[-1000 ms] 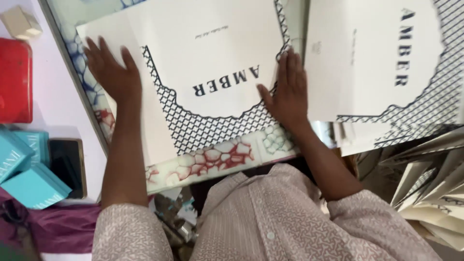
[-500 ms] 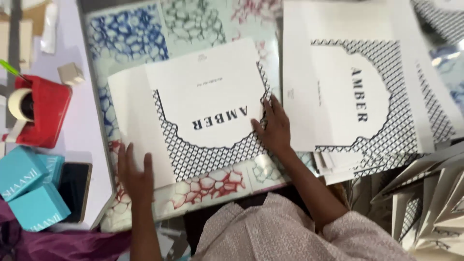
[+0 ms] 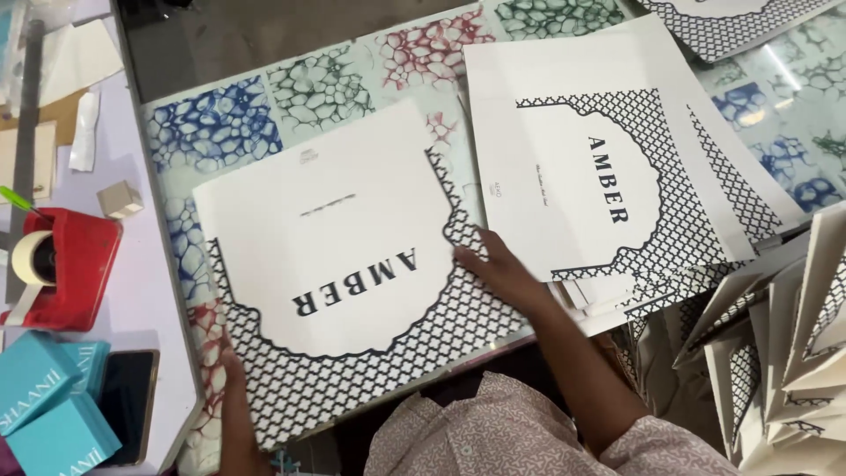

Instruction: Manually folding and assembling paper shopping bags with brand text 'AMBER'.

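- Setting: a packaging or paper-craft workshop bench.
- Evidence: flat printed paper sheets [image 3: 326,264] with lattice borders, laid out on a glass top [image 3: 220,132] over marbled paper.
- Folded paper bags [image 3: 784,353] stacked at right.
- Red tape dispenser [image 3: 62,269], teal boxes [image 3: 48,405] at left.

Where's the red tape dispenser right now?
In the head view, the red tape dispenser sits at the far left on the white table, above the teal boxes and left of the flat printed sheet.

A red tape dispenser [image 3: 62,269] sits left of the marbled mat [image 3: 220,123]. Teal boxes [image 3: 48,405] and a dark phone [image 3: 128,405] lie just below the dispenser, a small cube [image 3: 120,200] just above it. Folded bags [image 3: 784,353] stand well to its right.
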